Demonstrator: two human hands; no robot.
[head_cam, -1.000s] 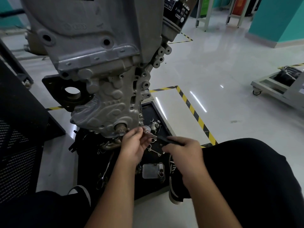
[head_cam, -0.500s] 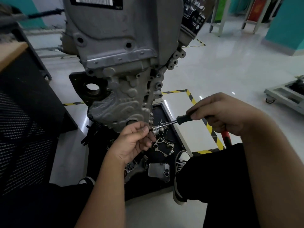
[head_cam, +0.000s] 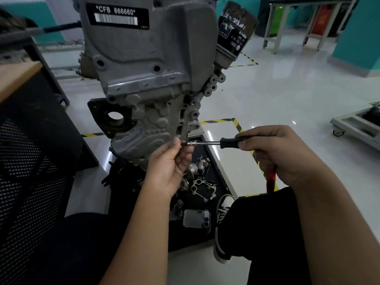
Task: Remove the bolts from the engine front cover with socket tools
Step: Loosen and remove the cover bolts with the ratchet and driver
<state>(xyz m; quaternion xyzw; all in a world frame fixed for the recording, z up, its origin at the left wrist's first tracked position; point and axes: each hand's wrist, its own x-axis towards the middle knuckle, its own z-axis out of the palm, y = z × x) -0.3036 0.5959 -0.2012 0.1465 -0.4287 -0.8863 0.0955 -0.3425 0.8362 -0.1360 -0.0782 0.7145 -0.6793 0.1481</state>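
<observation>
At frame left: black mesh panel point(head_cam: 30, 171), partly cut off. Centre: engine front cover point(head_cam: 148, 83), grey cast aluminium, ribbed lower half, empty bolt holes along edges, barcode label point(head_cam: 118, 16) reading "CFB 666660" at top; upper edge cropped. Left hand point(head_cam: 170, 167) fingers pinch socket end of driver at cover's lower right edge; bolt itself hidden by fingertips. Socket driver point(head_cam: 207, 143), chrome shaft, black handle, horizontal. Right hand point(head_cam: 281, 153) grips handle. Below: black tray point(head_cam: 218, 167) holding loose metal parts, hard to identify. Upper right: oil filter point(head_cam: 234, 36), label blurred.
</observation>
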